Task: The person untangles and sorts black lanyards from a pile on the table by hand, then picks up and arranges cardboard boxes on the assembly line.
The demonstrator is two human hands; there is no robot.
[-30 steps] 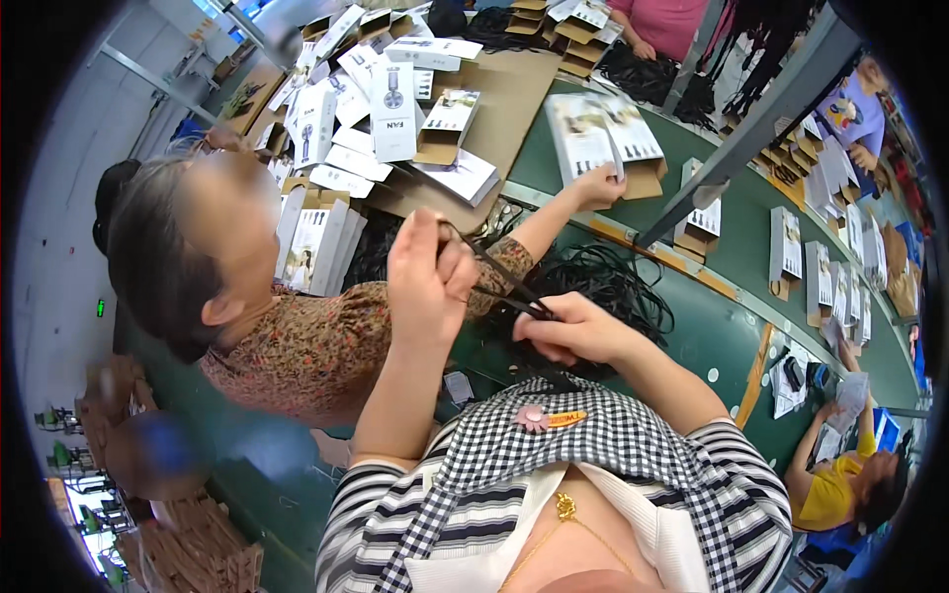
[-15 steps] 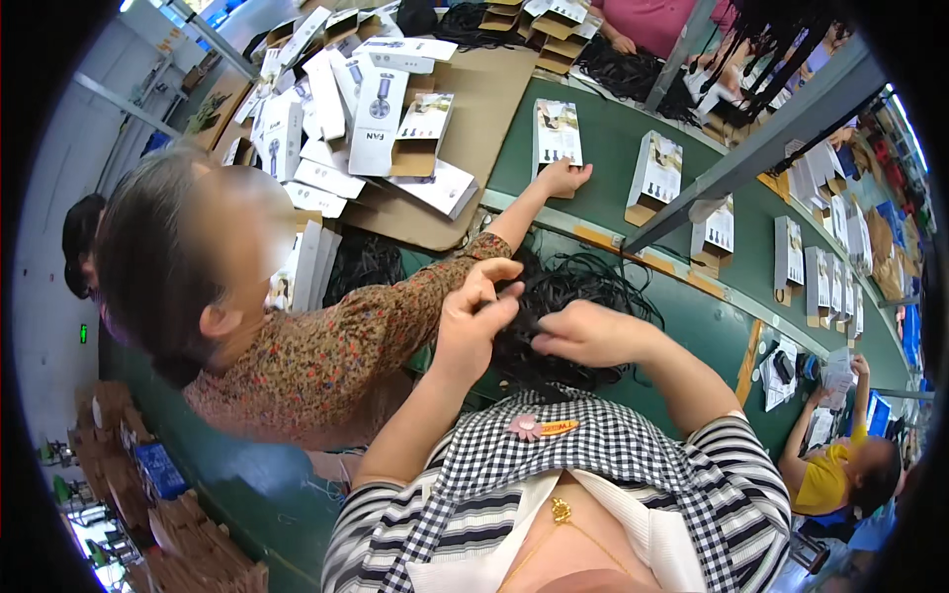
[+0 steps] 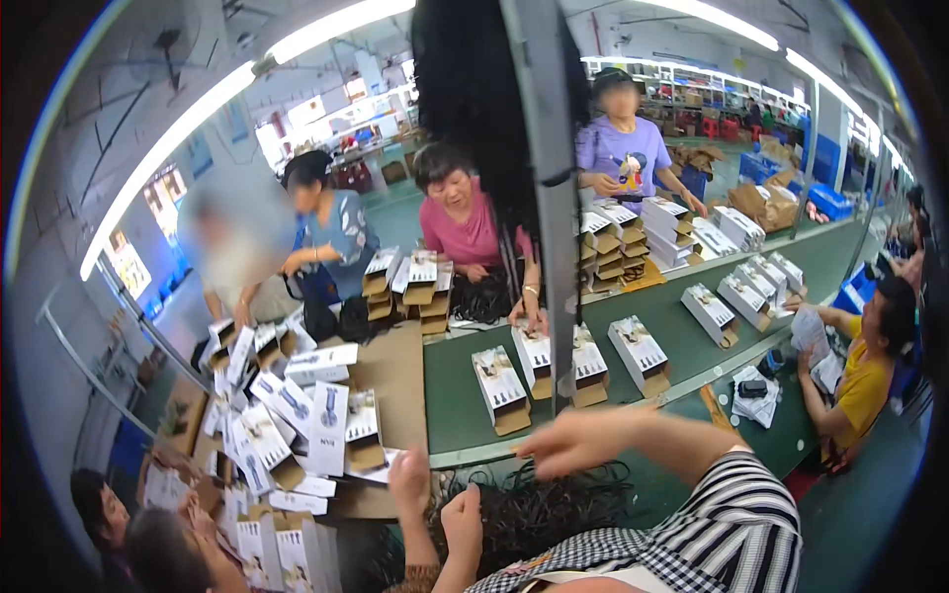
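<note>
My right hand (image 3: 565,443) reaches across above the near edge of the green belt (image 3: 457,400), its fingers partly bent and apart, with nothing seen in them. Closed with the thumb up, my left hand (image 3: 462,522) is low beside the pile of black cords (image 3: 563,499); what it holds, if anything, is hidden. Just left of it rises a co-worker's hand (image 3: 407,481) from a patterned sleeve. Beyond my right hand, white cartons with open brown flaps lie on the belt, among them one carton (image 3: 501,385) and another carton (image 3: 638,354).
A grey metal post (image 3: 556,237) hung with black cords (image 3: 460,89) stands in front of me. Left, white cartons (image 3: 287,400) are heaped on a cardboard sheet (image 3: 400,366). Co-workers sit and stand around the belt; one in yellow (image 3: 862,390) is at the right.
My view has tilted up toward the room. My hands, earlier close together over the cords, are now apart, the right one out toward the belt. The co-worker's hand has left the carton.
</note>
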